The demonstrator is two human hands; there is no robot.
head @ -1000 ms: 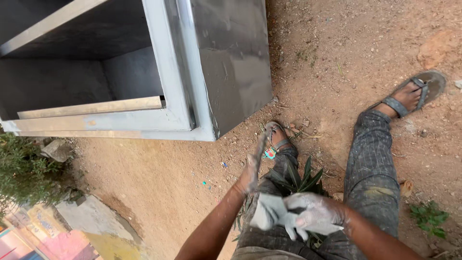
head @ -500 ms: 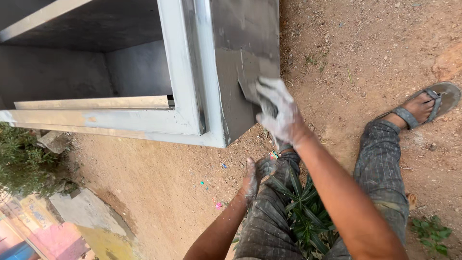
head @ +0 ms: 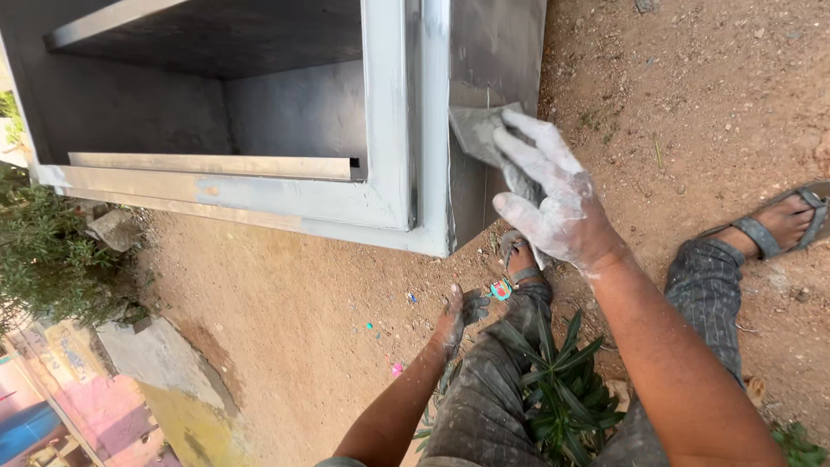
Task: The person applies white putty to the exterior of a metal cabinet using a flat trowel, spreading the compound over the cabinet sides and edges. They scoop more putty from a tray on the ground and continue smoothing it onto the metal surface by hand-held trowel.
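My right hand (head: pixel 553 203), dusted white, presses a grey sheet of abrasive paper (head: pixel 478 130) flat against the side wall of a grey metal cabinet (head: pixel 389 112) that lies on the ground. The fingers are spread over the sheet and grip it. My left hand (head: pixel 462 313), also dusty, rests on my left knee with its fingers curled; I see nothing in it. The cabinet's open front faces up, with a shelf rail (head: pixel 207 164) inside.
Bare brown dirt surrounds the cabinet. A spiky green plant (head: pixel 558 380) grows between my legs. My sandalled feet (head: pixel 778 227) are to the right of the cabinet and below it. A stone (head: pixel 112 229) and a shrub (head: pixel 39 255) lie at the left.
My right hand rose from my lap with the sheet and now presses it higher on the cabinet's side wall. The view has moved closer to the cabinet. The left hand stays on the knee.
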